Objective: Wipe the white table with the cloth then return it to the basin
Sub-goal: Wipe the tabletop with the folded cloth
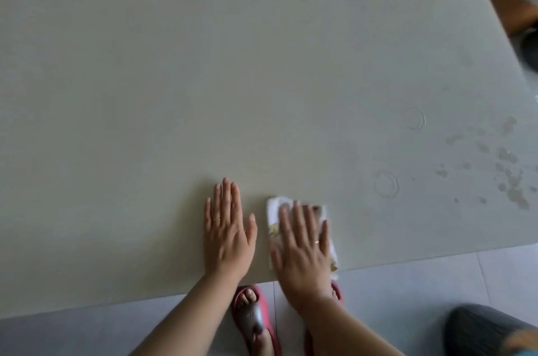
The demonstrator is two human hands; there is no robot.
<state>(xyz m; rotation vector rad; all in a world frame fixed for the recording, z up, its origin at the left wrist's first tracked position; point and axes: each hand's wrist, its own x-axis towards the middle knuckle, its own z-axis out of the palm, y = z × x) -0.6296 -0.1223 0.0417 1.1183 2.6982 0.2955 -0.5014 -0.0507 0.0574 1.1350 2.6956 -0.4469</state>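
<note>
A white table (203, 79) fills most of the view. Near its front edge lies a white cloth (273, 207) with a yellowish pattern, flat under my right hand (302, 248), whose fingers are spread and press down on it. My left hand (227, 233) rests flat and empty on the bare tabletop just to the left of the cloth, fingers apart. Wet ring marks (385, 184) and water drops (509, 181) show on the right side of the table. The basin is not clearly in view.
A dark grey rounded object (483, 329) sits on the floor at the bottom right. A brown box (515, 6) stands beyond the table's right edge. My feet in red sandals (253, 317) stand on the grey tiled floor at the table's front edge.
</note>
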